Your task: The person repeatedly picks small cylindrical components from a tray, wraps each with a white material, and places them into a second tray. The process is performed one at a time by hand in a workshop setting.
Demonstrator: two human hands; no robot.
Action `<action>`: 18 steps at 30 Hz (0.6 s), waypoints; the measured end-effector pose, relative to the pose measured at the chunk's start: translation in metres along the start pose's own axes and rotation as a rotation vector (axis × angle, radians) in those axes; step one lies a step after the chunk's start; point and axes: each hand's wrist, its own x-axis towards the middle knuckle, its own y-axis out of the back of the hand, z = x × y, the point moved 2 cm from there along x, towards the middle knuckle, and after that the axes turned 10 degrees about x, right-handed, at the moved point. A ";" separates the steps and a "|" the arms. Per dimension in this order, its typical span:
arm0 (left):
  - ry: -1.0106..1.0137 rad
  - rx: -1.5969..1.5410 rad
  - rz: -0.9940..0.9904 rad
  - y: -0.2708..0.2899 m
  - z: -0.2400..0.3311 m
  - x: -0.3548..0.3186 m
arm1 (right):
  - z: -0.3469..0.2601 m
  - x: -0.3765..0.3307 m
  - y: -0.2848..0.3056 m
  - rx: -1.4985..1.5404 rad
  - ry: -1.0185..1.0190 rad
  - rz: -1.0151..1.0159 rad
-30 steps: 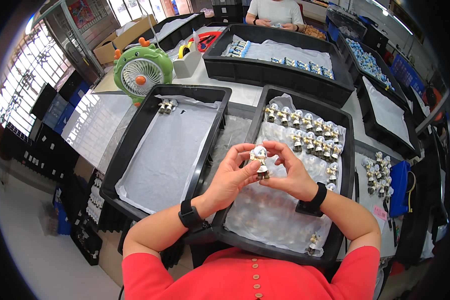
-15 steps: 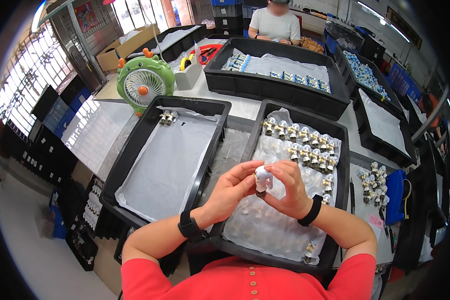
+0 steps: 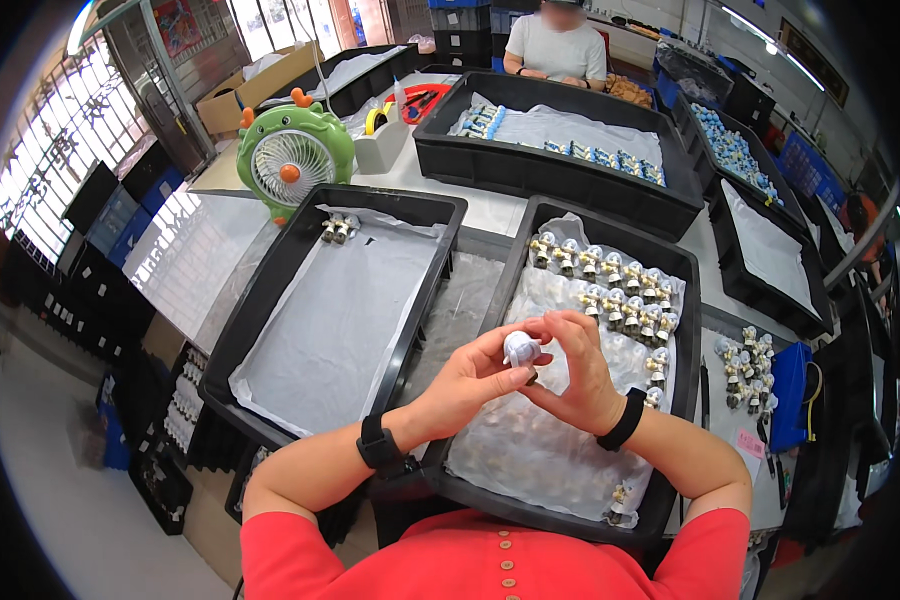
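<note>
Between my hands, above the right-hand tray, is a small toy figurine (image 3: 520, 347) with a pale grey-white, rounded head and a dark base. My left hand (image 3: 467, 379) pinches it from the left between thumb and fingers. From the other side, my right hand (image 3: 584, 378) curls its thumb and fingertips round it; part of the figurine is hidden behind them. Beneath lies a black tray (image 3: 695, 300) lined with white sheeting. Rows of similar white, gold and dark figurines (image 3: 625, 310) stand at its far end, and a few more along its right side.
Left of my hands, a black lined tray (image 3: 232, 345) holds a few figurines (image 3: 339, 228) in its far corner. A green fan (image 3: 292, 160) stands behind it. Loose figurines (image 3: 746, 370) and a blue bin (image 3: 792, 393) are on the right. Across the table sits another person (image 3: 558, 50).
The figurine has been tilted, so its rounded head now faces up toward me and its body shows less. My fingers have shifted slightly around it; both hands stay in nearly the same place.
</note>
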 end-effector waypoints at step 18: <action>0.146 -0.299 -0.070 0.008 -0.009 0.004 | 0.012 -0.001 0.000 0.307 -0.365 -0.137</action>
